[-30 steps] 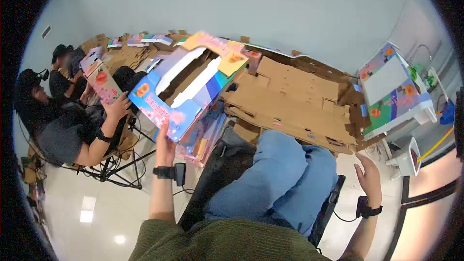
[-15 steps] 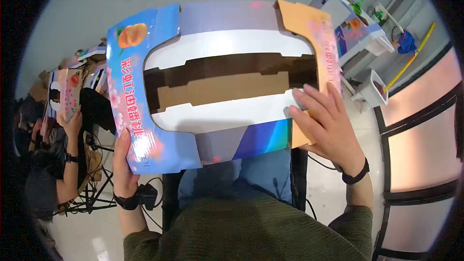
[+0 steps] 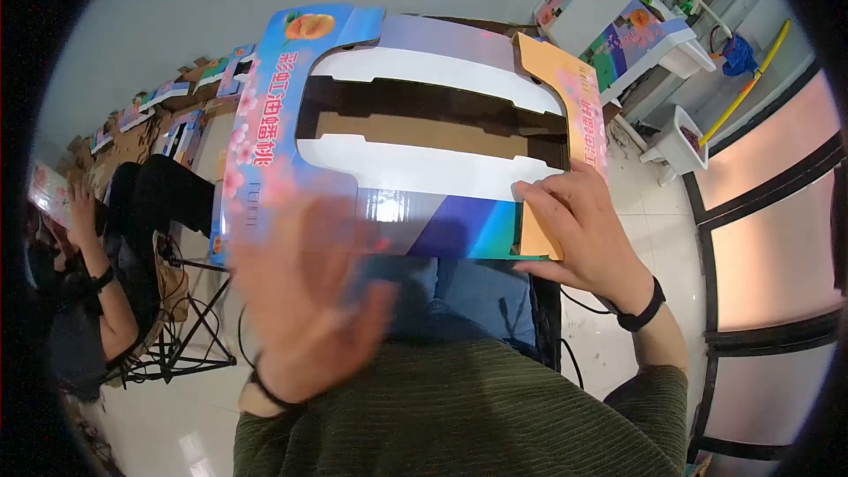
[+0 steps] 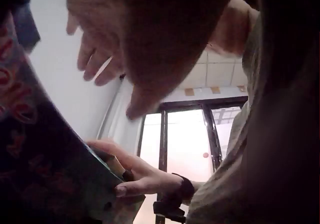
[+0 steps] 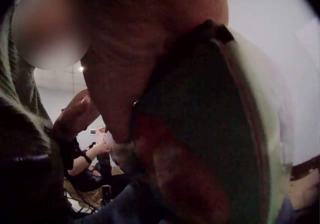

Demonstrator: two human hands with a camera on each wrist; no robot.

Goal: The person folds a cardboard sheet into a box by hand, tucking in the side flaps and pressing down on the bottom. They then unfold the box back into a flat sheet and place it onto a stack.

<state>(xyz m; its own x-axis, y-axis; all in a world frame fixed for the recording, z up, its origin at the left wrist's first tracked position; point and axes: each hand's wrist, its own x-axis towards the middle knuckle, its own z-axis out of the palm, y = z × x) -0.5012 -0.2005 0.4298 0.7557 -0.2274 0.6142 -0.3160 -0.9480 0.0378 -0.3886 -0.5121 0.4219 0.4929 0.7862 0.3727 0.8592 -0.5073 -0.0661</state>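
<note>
A printed cardboard fruit box (image 3: 397, 208) is held over the lap in the head view. It has a blue end, an orange end and white inner flaps (image 3: 424, 168) along a long top opening. My right hand (image 3: 587, 230) grips its near right corner, fingers over the orange flap (image 3: 539, 234) and thumb below. Blurred, my left hand (image 3: 309, 291) is raised before the near left corner, fingers spread and holding nothing. Those loose fingers also show in the left wrist view, above the dark box side (image 4: 40, 149). The box's green underside (image 5: 200, 94) fills much of the right wrist view.
Another person (image 3: 88, 309) sits at the left, beside a black tripod stand (image 3: 199, 318). Cardboard pieces (image 3: 128, 159) lie along the far left wall. At the right are a printed carton (image 3: 618, 44), a white basin (image 3: 680, 146) and a yellow pole (image 3: 764, 66).
The box came from the left, held in the left hand, to the front of the body. The right hand rose and took its near right corner; the left hand let go and moved inward.
</note>
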